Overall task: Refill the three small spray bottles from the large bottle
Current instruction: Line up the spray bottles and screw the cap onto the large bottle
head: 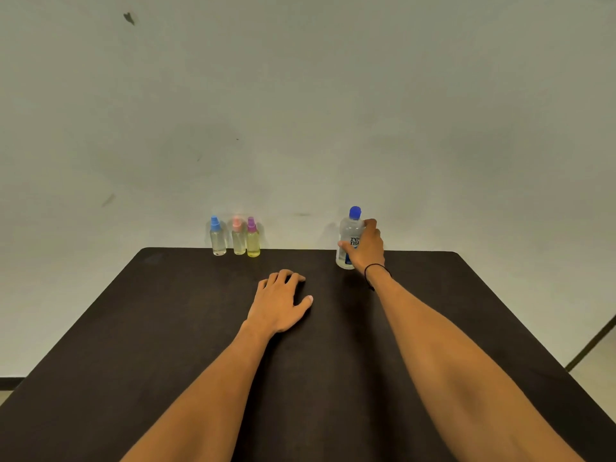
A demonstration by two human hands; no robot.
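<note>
- Large bottle [350, 240] stands upright at the far edge of the dark table [166, 328], right of centre, blue cap on, long axis vertical. Clear liquid inside, level hard to read from here.
- My right hand [365, 250] is wrapped round its body at label height: thumb on the near-left side, fingers curled behind, so the grip is closed on the bottle w/ no slack I can see. Base looks to be on the table or barely off it; can't tell which.
- The three small spray bottles sit in a row at the far edge, left of centre, well apart from the large one: blue-capped spray bottle [217, 238], pink-capped spray bottle [238, 237], purple-capped spray bottle [253, 240]. All upright, caps on. Pink and purple stand just beside each other, maybe touching; blue has a small gap. The purple one holds yellowish liquid, the other two look clear and low.
- Key relation: the row lies to the left of my right-hand grip, along the same back edge. Purple is nearest the large bottle, blue farthest.
- Left hand [280, 301] rests palm-down on the table, fingers loosely spread, holding nothing. It lies nearer me than the row and between row and large bottle, so it's the nearer hand for the small ones.
- My read: nothing opened yet, task at its start. Next needs the big cap off, prob. w/ the left hand helping, then a spray top unscrewed.
- Risk as I judge it: narrow necks, easy to spill.
</note>
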